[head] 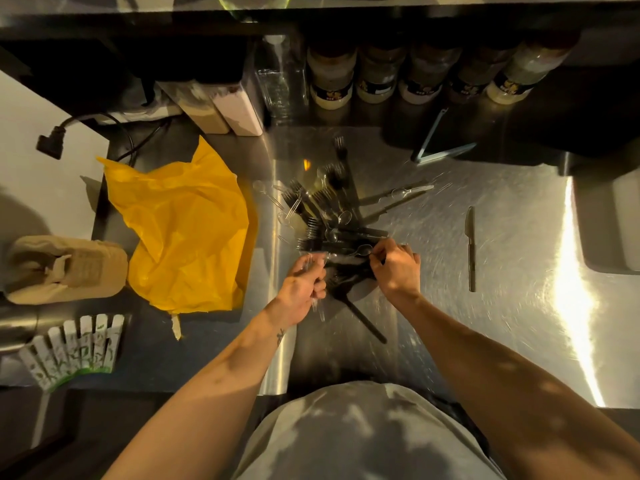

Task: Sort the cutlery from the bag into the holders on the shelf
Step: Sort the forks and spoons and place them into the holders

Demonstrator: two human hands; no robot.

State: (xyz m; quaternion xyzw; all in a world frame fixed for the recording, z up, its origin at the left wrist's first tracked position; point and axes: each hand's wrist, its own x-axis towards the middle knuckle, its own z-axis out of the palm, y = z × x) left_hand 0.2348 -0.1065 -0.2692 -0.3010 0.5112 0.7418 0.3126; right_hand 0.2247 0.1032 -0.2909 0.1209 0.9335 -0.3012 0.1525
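Clear pieces blur against the shiny tabletop (502,306), hard to count. The cutlery pile (329,216), black forks mixed with clear spoons, lies just beyond both grips. The left grip (304,282) clamps clear handles (318,308); the right grip (394,268) pinches a piece at the pile's near edge.

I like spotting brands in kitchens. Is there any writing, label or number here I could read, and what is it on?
No text is legible.
On the jars: dark labels with a yellow mark, lettering too blurred to read.
On the cardboard carton: a faint embossed panel, unreadable.
On the yellow bag: no print visible.
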